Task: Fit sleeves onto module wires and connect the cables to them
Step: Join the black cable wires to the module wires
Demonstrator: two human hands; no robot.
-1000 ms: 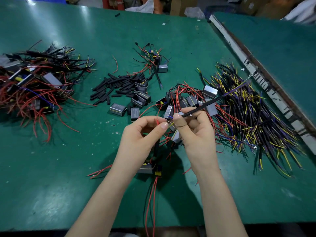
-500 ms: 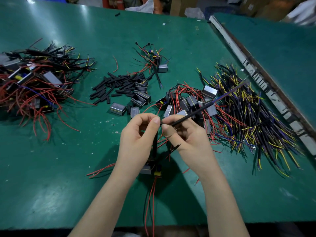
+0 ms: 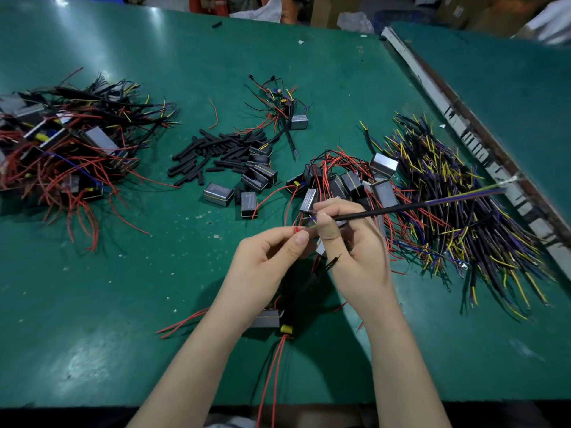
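Green surface [image 3: 92,304] carries it all. Far-left edge: tangle of finished modules [image 3: 61,149] with red leads. Right edge: heap of purple-yellow cables [image 3: 463,217]. Centre: pile of modules [image 3: 346,183]; beside it, toward the far edge, loose black sleeves [image 3: 216,152]. Near edge, under your wrists: one module [image 3: 267,318], red wires trailing. Your right hand [image 3: 352,248] pinches a black cable [image 3: 386,211] near its stripped end. Your left hand [image 3: 265,261] pinches a red wire tip [image 3: 296,230], just beside it.
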